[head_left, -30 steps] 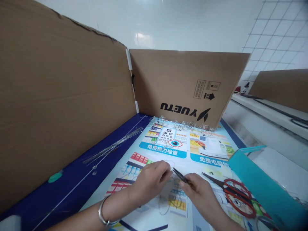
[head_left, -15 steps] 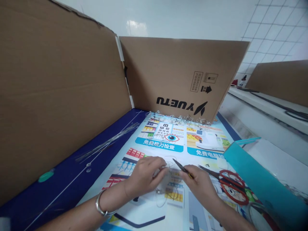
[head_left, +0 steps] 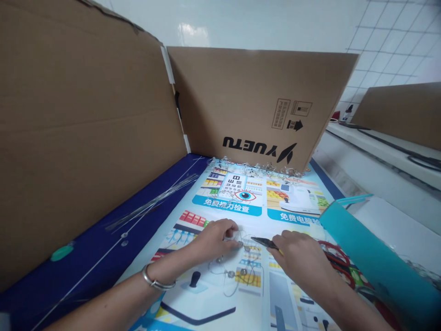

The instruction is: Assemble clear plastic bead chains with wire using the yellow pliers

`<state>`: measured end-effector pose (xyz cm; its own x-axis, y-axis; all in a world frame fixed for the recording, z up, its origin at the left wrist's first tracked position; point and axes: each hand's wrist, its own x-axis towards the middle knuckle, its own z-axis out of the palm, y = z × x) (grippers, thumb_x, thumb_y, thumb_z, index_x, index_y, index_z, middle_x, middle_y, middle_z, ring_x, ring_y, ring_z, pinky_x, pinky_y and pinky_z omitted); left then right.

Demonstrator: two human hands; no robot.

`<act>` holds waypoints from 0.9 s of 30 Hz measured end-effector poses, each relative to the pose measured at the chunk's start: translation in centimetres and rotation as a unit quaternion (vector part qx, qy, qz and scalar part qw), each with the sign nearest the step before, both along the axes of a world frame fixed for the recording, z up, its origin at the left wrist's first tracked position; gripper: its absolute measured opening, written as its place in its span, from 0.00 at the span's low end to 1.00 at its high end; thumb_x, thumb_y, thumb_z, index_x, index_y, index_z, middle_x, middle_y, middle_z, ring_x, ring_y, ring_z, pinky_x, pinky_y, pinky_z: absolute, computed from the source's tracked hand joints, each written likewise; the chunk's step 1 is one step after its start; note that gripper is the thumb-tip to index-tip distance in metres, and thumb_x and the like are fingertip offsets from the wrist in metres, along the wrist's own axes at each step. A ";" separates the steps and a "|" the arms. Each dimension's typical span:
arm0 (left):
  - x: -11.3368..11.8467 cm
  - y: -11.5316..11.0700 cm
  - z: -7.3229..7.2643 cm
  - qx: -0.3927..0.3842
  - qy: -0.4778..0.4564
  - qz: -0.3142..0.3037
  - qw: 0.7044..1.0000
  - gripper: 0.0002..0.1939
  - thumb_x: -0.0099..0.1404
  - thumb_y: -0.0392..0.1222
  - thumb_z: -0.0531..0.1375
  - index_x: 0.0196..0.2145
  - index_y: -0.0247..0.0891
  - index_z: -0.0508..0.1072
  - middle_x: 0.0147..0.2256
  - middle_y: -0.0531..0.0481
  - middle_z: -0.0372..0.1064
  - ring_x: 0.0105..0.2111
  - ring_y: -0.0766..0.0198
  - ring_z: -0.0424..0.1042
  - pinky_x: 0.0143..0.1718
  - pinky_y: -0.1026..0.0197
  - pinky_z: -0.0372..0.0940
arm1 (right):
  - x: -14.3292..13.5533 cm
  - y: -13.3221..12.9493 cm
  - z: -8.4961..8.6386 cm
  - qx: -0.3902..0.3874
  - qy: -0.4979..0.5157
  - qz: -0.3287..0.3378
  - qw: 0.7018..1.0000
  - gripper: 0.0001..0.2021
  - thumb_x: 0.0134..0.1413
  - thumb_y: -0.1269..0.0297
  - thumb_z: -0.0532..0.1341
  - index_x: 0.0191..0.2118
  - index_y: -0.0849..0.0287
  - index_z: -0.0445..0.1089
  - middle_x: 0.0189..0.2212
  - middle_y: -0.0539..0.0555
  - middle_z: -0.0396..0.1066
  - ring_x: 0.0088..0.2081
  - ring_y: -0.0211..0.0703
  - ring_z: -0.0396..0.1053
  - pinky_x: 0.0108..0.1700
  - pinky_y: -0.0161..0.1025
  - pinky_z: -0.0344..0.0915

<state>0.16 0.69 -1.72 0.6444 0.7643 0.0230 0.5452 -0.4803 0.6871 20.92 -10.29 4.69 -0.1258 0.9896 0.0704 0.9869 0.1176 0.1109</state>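
My left hand [head_left: 218, 236] is closed in a pinch on a thin wire strung with clear beads [head_left: 230, 274]. Its loops trail below my fingers over the printed sheet [head_left: 206, 296]. My right hand [head_left: 303, 257] grips dark needle-nose pliers [head_left: 263, 241], palm down. Their jaws point left toward the wire by my left fingertips. Whether the tip touches the wire, I cannot tell. Partly behind my right hand lie red-handled scissors [head_left: 339, 263].
Cardboard panels [head_left: 255, 92] stand at the back and left. Several clear wire pieces [head_left: 255, 169] line the back panel's foot. A bundle of thin strands [head_left: 155, 202] lies on the blue surface [head_left: 103, 257]. A teal box [head_left: 365, 248] stands at right.
My right hand has shifted right and turned palm down, so the pliers lie more level. More beaded wire shows below my left hand, which keeps its pinch. The scissors are more covered.
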 end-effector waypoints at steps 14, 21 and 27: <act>-0.4 -0.6 1.0 -0.114 -0.045 0.006 0.992 0.09 0.58 0.44 0.52 0.27 0.37 0.65 0.23 0.55 0.65 0.24 0.68 0.62 0.24 0.68 0.53 | -0.4 -0.8 1.2 0.022 -0.024 0.028 0.999 0.07 0.54 0.61 0.55 0.28 0.55 0.67 0.25 0.50 0.66 0.28 0.41 0.61 0.28 0.37 0.44; -0.1 -1.4 2.2 -0.181 -0.066 0.014 0.981 0.09 0.59 0.45 0.52 0.29 0.37 0.63 0.23 0.55 0.66 0.22 0.68 0.66 0.23 0.68 0.56 | -1.0 -1.0 0.6 0.045 -0.047 0.054 0.996 0.04 0.50 0.66 0.59 0.27 0.56 0.66 0.25 0.50 0.65 0.28 0.41 0.59 0.29 0.38 0.43; 0.0 -1.5 2.1 -0.185 -0.071 0.015 0.980 0.08 0.58 0.45 0.53 0.28 0.37 0.63 0.22 0.55 0.65 0.21 0.68 0.66 0.22 0.68 0.56 | -1.2 -1.1 0.3 0.074 -0.080 0.073 0.991 0.03 0.48 0.71 0.59 0.26 0.57 0.65 0.24 0.51 0.64 0.27 0.41 0.57 0.30 0.39 0.43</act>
